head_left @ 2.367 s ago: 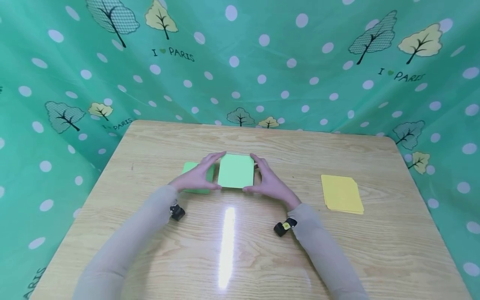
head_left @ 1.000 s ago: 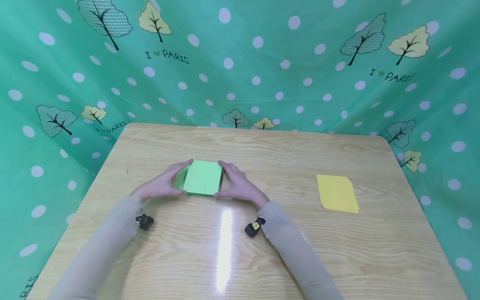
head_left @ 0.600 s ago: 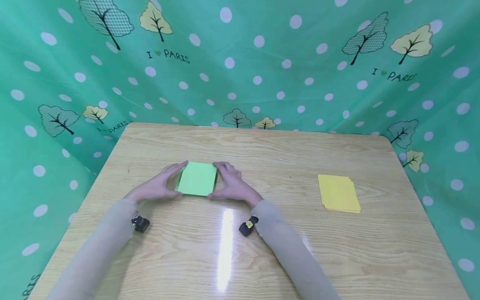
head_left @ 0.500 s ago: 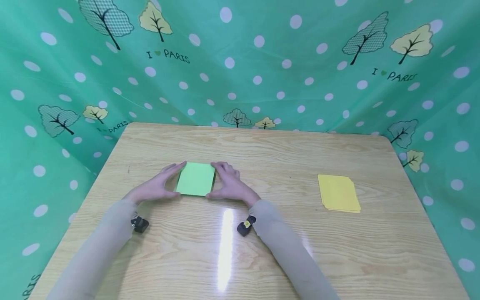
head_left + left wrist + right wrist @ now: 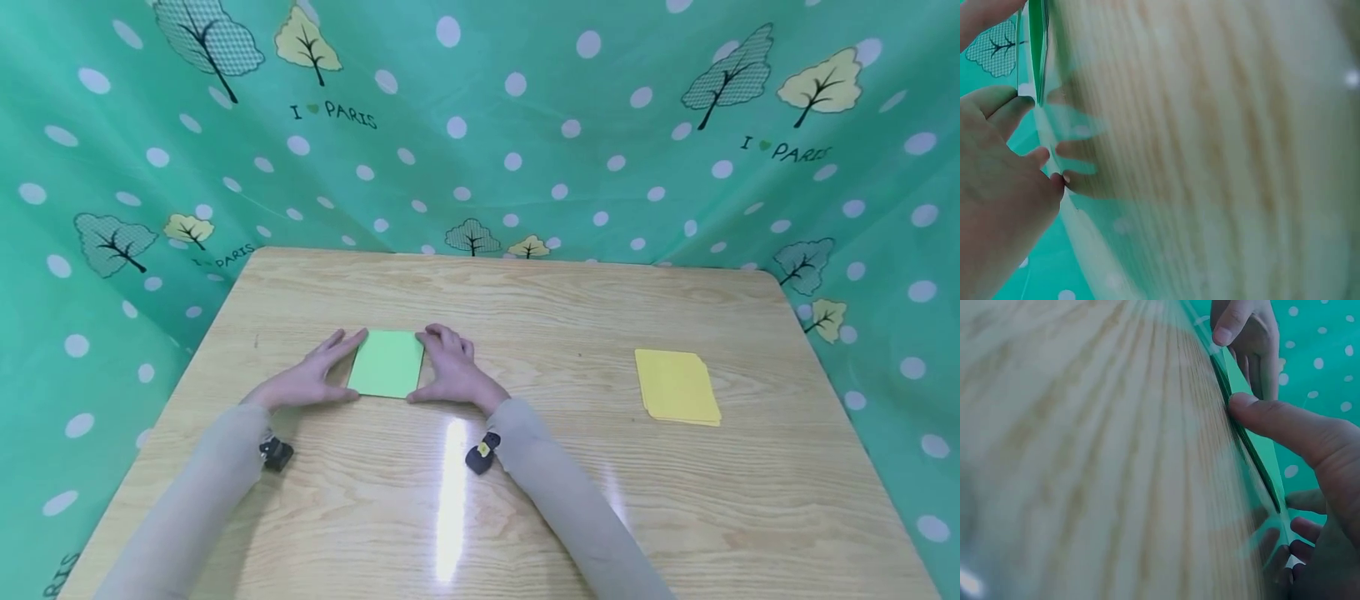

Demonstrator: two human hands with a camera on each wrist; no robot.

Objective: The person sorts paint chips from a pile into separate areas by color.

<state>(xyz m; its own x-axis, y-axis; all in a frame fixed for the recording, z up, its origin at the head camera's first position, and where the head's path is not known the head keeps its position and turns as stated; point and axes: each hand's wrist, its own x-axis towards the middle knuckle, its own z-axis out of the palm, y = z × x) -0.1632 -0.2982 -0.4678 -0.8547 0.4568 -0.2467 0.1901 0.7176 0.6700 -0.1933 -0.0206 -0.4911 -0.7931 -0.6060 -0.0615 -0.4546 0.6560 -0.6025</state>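
A light green square sheet of paper [image 5: 386, 363] lies between my two hands, left of the table's middle. My left hand [image 5: 307, 380] holds its left side, index fingertip at the far corner and thumb at the near one. On the right side, my right hand [image 5: 452, 368] holds it the same way, the other fingers bent behind the index finger. Under the sheet, darker green paper [image 5: 1249, 441] shows as a thin edge in the right wrist view, low over the table. The sheet hides the darker paper's face in the head view.
A stack of yellow square sheets [image 5: 677, 386] with slightly uneven edges lies on the right of the wooden table [image 5: 555, 508]. A green dotted curtain [image 5: 517, 125] hangs behind the table and along both sides.
Both hands have carried the light green sheet leftward and down, over the darker green square that lay beside it. That square is now covered. The yellow stack stays in place.
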